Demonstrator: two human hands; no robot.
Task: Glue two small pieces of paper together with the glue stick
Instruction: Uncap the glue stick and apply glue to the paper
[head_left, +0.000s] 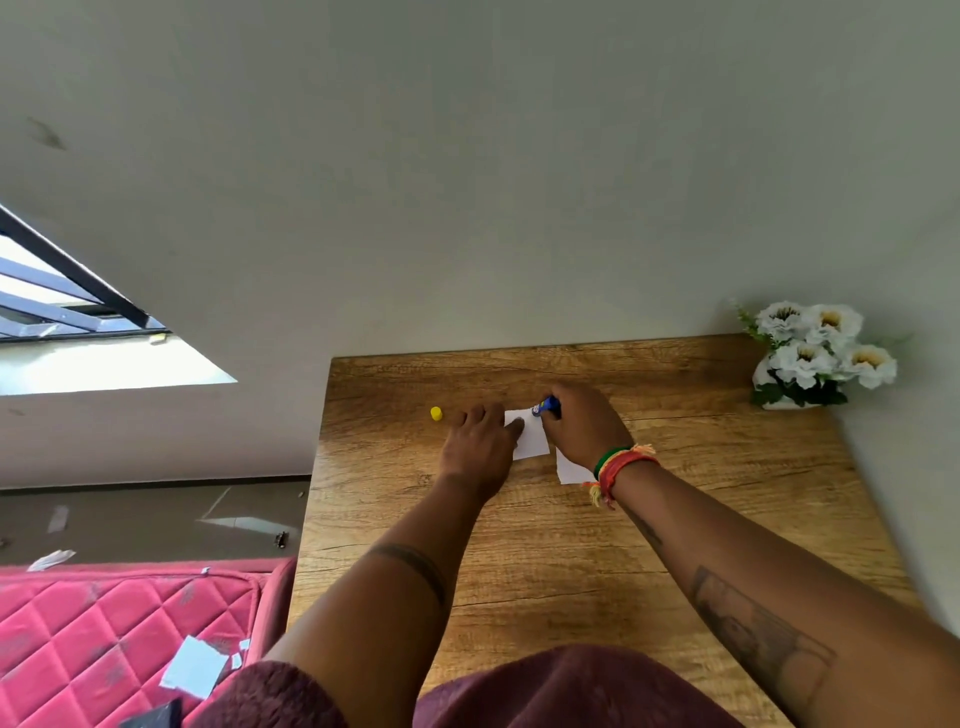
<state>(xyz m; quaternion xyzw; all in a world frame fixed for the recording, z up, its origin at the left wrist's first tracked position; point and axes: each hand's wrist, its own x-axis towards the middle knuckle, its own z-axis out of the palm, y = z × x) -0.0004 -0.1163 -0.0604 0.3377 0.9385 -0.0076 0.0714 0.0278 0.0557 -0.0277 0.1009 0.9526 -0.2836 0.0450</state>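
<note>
A small white paper piece (531, 436) lies flat on the wooden table (545, 545). My left hand (480, 447) presses on its left edge with the fingertips. My right hand (584, 428) grips a blue glue stick (545, 406), whose tip touches the paper's far right corner. A second white paper piece (571, 470) lies just to the right, partly hidden under my right wrist. The yellow glue cap (436, 413) stands on the table left of my left hand.
A white pot of white flowers (815, 353) sits at the table's far right corner against the wall. A red quilted mattress (104, 634) with paper scraps lies on the floor at the left.
</note>
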